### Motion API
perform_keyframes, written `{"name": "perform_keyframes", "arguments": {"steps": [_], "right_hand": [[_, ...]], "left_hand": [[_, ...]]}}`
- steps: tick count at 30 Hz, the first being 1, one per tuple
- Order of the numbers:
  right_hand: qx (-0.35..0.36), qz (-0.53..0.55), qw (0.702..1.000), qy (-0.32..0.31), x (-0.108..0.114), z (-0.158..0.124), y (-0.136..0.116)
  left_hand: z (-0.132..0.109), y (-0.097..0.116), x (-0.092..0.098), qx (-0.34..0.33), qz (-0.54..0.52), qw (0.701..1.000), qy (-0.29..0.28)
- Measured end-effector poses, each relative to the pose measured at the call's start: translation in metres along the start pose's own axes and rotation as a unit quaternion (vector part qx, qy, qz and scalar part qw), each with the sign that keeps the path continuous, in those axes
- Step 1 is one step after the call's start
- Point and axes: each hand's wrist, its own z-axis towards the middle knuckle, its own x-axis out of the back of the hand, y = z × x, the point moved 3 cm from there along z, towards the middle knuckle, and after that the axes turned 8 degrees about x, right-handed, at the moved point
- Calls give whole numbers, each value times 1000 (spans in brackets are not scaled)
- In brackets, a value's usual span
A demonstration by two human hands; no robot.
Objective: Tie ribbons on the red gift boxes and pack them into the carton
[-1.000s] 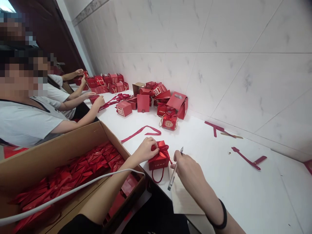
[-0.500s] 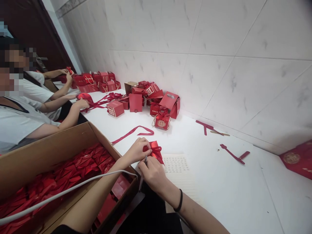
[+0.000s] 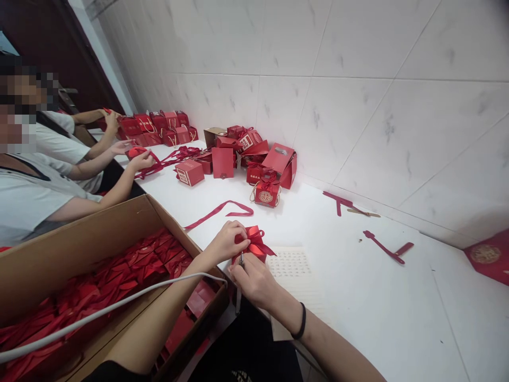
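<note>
A small red gift box (image 3: pixel 253 232) with a red ribbon bow (image 3: pixel 259 245) on top stands at the table's near edge. My left hand (image 3: pixel 227 243) is closed on the bow's left side, thumb and fingers pinching the ribbon. My right hand (image 3: pixel 256 280) is closed just below and in front of the box. A slim silvery metal tool (image 3: pixel 238 301) shows in its grip, its short tip rising by the thumb and its shaft hanging below; its kind is unclear. The right fingertips are partly hidden, as is the lower box.
A cardboard carton (image 3: pixel 131 218) full of red boxes stands at left, a white cable (image 3: pixel 119 301) crossing it. A printed sheet (image 3: pixel 292 263) lies right of my hands. Behind are a loose ribbon (image 3: pixel 222 207) and piled red boxes (image 3: pixel 222 162). Two co-workers (image 3: pixel 43 175) sit at left.
The bow's ribbon tail now points further right, and more of the box shows. The view has shifted slightly. The nearer co-worker's hands have moved apart, one lifting with its fingers spread.
</note>
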Motion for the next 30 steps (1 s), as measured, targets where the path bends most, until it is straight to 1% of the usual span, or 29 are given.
{"name": "perform_keyframes", "arguments": {"steps": [5,7,9,11,12,13,15,16,18,20,23,25,28,30], "right_hand": [[26,26,999,-9,0,4,-10],[21,61,998,-11,5,6,-7],[-12,103,995,-5,14,7,7],[-89,107,990,-11,26,7,29],[-140,90,986,-31,32,6,42],[-192,75,976,-64,36,4,53],[-282,79,945,-143,40,-1,71],[-312,103,928,-176,40,-4,76],[-348,168,898,-211,39,-7,81],[-367,216,876,-224,37,-8,81],[-395,250,849,-247,38,-10,79],[-403,256,839,-260,39,-10,77],[-395,270,833,-278,42,-10,76],[-404,284,821,-287,43,-12,79]], "left_hand": [[0,0,0,-3,2,1000,-5],[0,-1,-1,-6,1,1000,-1],[-1,-2,-1,-10,-2,1000,7],[-1,-2,-1,-19,-3,1000,6],[-2,-2,-1,-25,-3,1000,3],[-2,-1,0,-28,-3,1000,-1],[-3,0,2,-28,-2,1000,-8],[-3,1,2,-25,-2,1000,-10],[-4,1,3,-20,-1,1000,-12],[-4,1,3,-20,2,1000,-10],[-4,0,0,-26,9,1000,-6],[-3,-1,-2,-29,17,999,-5],[-2,-2,-3,-36,25,999,1],[-2,-2,-4,-40,25,999,1]]}}
